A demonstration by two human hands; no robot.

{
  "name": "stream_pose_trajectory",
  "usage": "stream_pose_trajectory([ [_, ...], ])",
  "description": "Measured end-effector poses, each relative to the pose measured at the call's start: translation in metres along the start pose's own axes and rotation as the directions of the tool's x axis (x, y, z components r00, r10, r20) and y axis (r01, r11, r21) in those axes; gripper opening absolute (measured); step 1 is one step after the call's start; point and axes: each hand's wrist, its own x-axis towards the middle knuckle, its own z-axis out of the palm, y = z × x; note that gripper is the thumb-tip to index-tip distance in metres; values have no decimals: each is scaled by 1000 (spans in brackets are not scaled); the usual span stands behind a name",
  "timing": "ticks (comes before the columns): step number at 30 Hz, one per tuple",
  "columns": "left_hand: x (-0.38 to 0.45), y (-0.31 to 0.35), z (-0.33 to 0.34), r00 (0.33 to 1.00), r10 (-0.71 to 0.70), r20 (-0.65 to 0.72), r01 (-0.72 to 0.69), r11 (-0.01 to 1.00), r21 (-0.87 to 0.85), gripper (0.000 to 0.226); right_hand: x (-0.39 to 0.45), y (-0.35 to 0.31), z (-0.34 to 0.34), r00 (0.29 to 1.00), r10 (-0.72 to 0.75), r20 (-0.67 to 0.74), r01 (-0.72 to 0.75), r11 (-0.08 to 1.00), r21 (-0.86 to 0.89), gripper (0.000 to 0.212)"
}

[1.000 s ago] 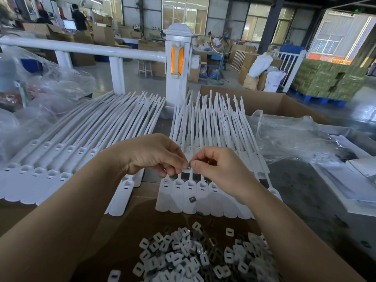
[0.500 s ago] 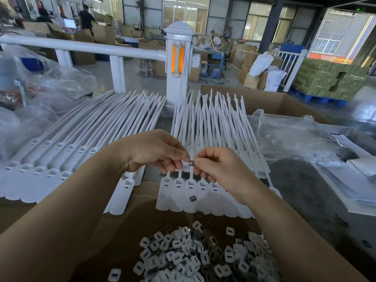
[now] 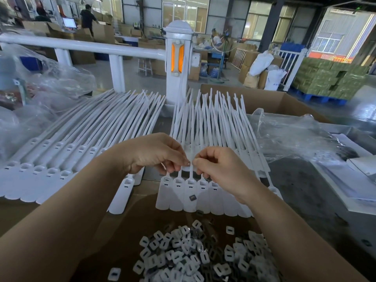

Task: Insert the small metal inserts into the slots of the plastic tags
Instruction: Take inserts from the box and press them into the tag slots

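Metal insert (image 3: 189,163), tiny and dark, sits right between the two hands, pinched at the fingertips of the left hand (image 3: 155,152) with the right hand (image 3: 220,166) closing in on it from the other side, thumb and forefinger curled tight to meet it. Both hands hover just above a fanned row of white plastic tags (image 3: 191,192), whose slotted heads lie directly beneath the knuckles. One loose insert (image 3: 192,198) rests on a tag face just below the right hand. Nearer the body, under both forearms, a heap of inserts (image 3: 195,255) fills the cardboard box (image 3: 122,231). Off beyond the left hand, a second spread of tags (image 3: 71,151) lies flat. Clear plastic bag (image 3: 295,137) crumpled out past the right hand.
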Motion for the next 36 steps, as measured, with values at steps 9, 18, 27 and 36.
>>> stream_pose_trajectory([
  [9,10,-15,8,979,-203,-26,205,968,141,14,1,11,-1,998,62,28,-60,994,-87,9],
  [18,8,-14,14,978,-205,-38,209,963,171,17,3,14,-1,996,65,64,-57,992,-113,7],
  [27,6,-14,14,984,-171,-60,180,959,220,19,3,16,-2,995,59,83,-48,991,-122,5],
  [36,5,-14,16,977,-204,-61,213,948,236,16,2,16,-2,994,69,91,-57,991,-123,5],
])
